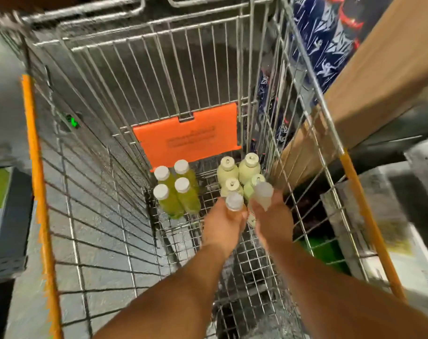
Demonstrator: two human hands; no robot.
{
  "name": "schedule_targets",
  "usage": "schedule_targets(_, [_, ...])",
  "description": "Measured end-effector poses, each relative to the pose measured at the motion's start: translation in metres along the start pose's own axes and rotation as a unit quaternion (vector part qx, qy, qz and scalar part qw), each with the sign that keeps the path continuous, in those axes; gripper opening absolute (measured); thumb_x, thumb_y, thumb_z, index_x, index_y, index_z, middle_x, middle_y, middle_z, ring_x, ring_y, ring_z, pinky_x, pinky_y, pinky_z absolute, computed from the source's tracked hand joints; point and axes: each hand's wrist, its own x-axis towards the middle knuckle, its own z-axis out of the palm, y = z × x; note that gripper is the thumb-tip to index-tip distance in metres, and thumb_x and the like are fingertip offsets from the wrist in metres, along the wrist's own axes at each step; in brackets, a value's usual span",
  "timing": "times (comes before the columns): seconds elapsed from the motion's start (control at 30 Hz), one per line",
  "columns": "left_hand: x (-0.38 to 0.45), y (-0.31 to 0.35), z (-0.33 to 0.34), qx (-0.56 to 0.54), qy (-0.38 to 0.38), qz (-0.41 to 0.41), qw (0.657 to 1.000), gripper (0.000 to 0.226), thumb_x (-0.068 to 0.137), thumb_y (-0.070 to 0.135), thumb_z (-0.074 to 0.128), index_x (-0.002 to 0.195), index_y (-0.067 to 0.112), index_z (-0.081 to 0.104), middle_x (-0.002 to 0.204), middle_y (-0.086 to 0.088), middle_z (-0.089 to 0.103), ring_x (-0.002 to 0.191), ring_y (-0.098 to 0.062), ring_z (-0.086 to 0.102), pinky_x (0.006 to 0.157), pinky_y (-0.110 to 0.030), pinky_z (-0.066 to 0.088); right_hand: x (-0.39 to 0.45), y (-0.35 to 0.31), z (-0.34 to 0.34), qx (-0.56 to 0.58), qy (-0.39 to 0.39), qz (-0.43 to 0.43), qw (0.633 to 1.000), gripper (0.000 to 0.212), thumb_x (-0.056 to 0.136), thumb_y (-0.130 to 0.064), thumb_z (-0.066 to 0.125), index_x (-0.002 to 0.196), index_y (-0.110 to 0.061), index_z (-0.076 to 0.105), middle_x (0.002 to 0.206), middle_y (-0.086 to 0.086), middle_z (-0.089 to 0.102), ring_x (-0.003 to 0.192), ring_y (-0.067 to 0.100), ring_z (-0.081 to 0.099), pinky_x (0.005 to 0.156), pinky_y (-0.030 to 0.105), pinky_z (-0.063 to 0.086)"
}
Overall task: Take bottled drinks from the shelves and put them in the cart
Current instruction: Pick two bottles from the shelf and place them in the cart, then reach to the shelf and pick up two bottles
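Grey concrete floor (17, 106); wooden shelf board (384, 77) at right.

Print on the orange flap (187, 137) (too blurred) cannot be read.

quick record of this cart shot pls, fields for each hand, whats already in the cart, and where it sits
left hand: left hand grips an orange bottle
right hand: right hand grips a pale bottle
cart: wire cart, orange flap at far end
already in cart: four green bottles upright, left; four pale green bottles right
hands: low inside the cart, beside the pale green bottles
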Motion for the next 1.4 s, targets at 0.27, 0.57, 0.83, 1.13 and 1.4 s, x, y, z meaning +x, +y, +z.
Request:
schedule_targets(0.27, [0.023, -0.010, 0.026, 0.007, 0.003, 0.024, 1.000, 0.029, 0.083, 0.035, 0.074, 0.104, 0.040, 0.054, 0.099, 0.016, 0.066, 0.093, -0.008, 0.063, 0.082, -0.033, 0.053, 0.013, 0.009, 0.008, 0.032, 0.050, 0.031, 0.998, 0.023, 0.092, -0.037, 0.064, 0.086, -0.050, 0.047, 0.077, -0.022, 0.055, 0.070, -0.008, 0.054, 0.058, 0.016, 0.038])
schedule_targets(0.57, [0.006, 0.019, -0.006, 0.019, -0.078, 0.056, 0.995, 0.046, 0.078, 0.021, 0.079, 0.107, 0.042, 0.050, 0.090, 0.024, 0.063, 0.081, 0.009, 0.060, 0.061, -0.005, 0.042, -0.016, -0.021, -0.018, 0.039, 0.015, 0.070, 0.997, 0.079, 0.086, -0.024, 0.072, 0.150, -0.022, 0.026, 0.142, 0.006, 0.049, 0.128, 0.025, 0.051, 0.105, 0.045, 0.044])
schedule_targets(0.83, [-0.065, 0.099, -0.092, 0.110, -0.079, 0.200, 0.970, 0.046, 0.078, 0.025, 0.077, 0.119, 0.034, 0.057, 0.098, 0.027, 0.059, 0.091, 0.003, 0.058, 0.078, -0.014, 0.042, -0.108, -0.114, -0.087, 0.022, 0.062, -0.009, 0.998, 0.022, 0.087, -0.027, 0.058, 0.108, -0.033, 0.053, 0.103, 0.001, 0.063, 0.090, 0.021, 0.062, 0.077, 0.033, 0.048])
schedule_targets(1.13, [-0.229, 0.192, -0.240, 0.282, -0.068, 0.400, 0.870, 0.065, 0.085, 0.042, 0.072, 0.144, 0.023, 0.050, 0.140, -0.007, 0.055, 0.130, -0.027, 0.050, 0.108, -0.040, 0.042, -0.301, -0.253, -0.206, -0.068, 0.270, -0.067, 0.958, 0.024, 0.092, -0.034, 0.057, 0.104, -0.014, 0.064, 0.104, 0.011, 0.064, 0.100, 0.033, 0.060, 0.082, 0.041, 0.050])
schedule_targets(1.4, [-0.426, 0.273, -0.277, 0.289, -0.096, 0.566, 0.766, 0.053, 0.087, 0.040, 0.070, 0.134, 0.019, 0.058, 0.132, -0.011, 0.060, 0.124, -0.032, 0.053, 0.102, -0.038, 0.042, -0.499, -0.293, -0.332, -0.144, 0.404, -0.014, 0.903, 0.039, 0.093, -0.044, 0.051, 0.116, -0.014, 0.064, 0.117, 0.011, 0.063, 0.112, 0.031, 0.057, 0.093, 0.041, 0.048])
